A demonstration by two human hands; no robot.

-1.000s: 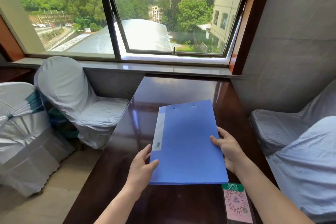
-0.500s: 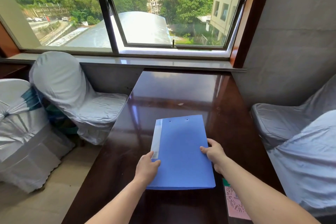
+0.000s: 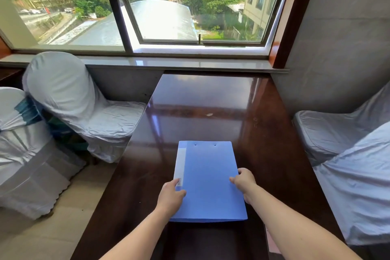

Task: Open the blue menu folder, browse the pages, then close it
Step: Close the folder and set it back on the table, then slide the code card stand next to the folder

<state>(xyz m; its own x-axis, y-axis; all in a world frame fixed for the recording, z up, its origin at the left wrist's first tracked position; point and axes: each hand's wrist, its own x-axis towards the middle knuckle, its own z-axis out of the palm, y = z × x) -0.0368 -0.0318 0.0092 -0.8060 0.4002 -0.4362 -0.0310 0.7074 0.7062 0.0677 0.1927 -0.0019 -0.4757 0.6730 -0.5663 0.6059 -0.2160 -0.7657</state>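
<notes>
The blue menu folder (image 3: pixel 209 181) lies closed and flat on the dark glossy table (image 3: pixel 211 101), its white spine label along the left edge. My left hand (image 3: pixel 172 195) grips the folder's left edge near the spine, thumb on top of the cover. My right hand (image 3: pixel 244 181) holds the right edge, fingers curled around it. The folder's near edge sits close to the table's front.
White-covered chairs stand to the left (image 3: pixel 69 101) and right (image 3: pixel 348 154) of the table. A pink card (image 3: pixel 272 243) lies on the table by my right forearm. A window sill (image 3: pixel 168 63) and a grey wall (image 3: pixel 337 38) bound the far side.
The folder has come down from a raised tilt to lie flat on the table, nearer to me. Both hands stayed on its side edges.
</notes>
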